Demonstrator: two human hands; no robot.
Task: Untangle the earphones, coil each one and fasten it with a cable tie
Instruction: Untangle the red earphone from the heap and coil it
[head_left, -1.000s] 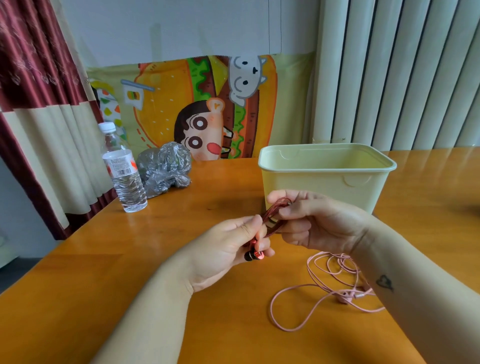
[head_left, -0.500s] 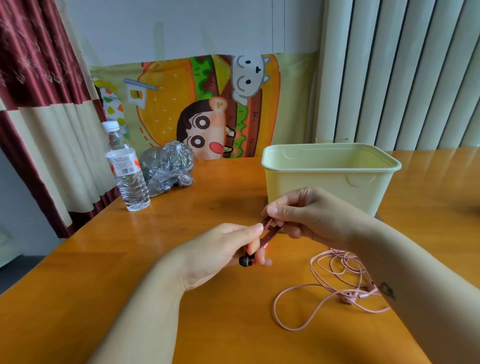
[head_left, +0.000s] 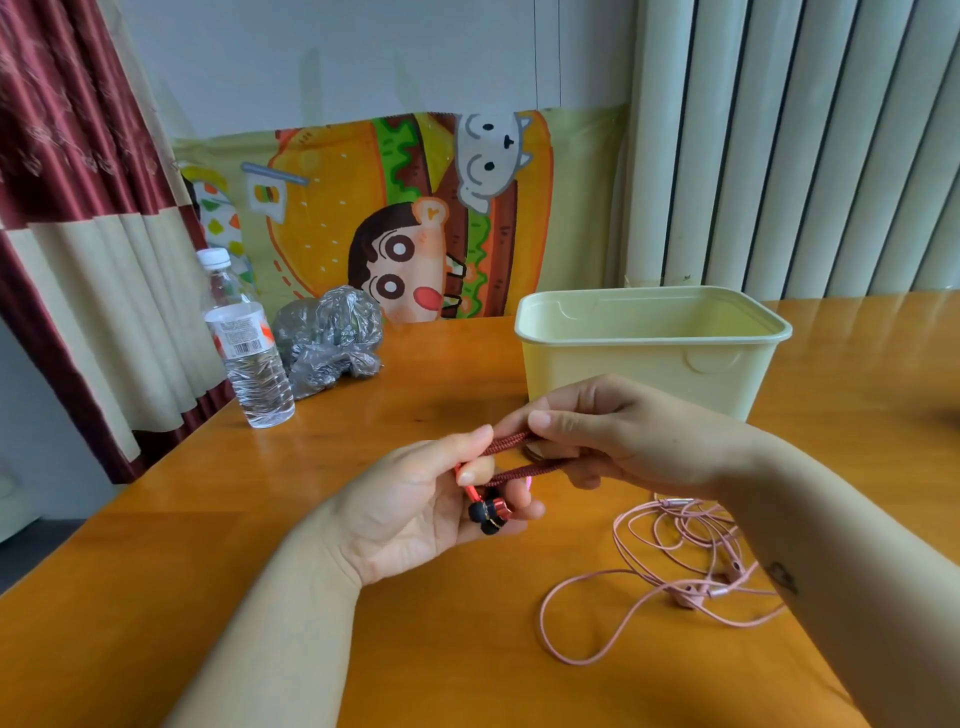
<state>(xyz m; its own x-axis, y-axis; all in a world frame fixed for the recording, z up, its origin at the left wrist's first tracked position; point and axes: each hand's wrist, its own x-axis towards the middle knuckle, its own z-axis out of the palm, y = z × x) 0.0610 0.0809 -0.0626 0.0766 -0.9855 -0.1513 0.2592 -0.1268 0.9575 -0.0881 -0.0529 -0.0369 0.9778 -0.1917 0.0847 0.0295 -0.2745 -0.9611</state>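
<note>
The red earphones (head_left: 530, 470) stretch left to right above the desk (head_left: 156, 571), from the left hand (head_left: 410, 504) gripping the bud end to the right hand (head_left: 628, 436) pinching the doubled cord, while the pink earphones (head_left: 685, 597) lie loose on it nearer the right arm.

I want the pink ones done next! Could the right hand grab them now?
Probably not yet: the right hand grips the red earphones. The pink earphones lie uncovered near its wrist.
</note>
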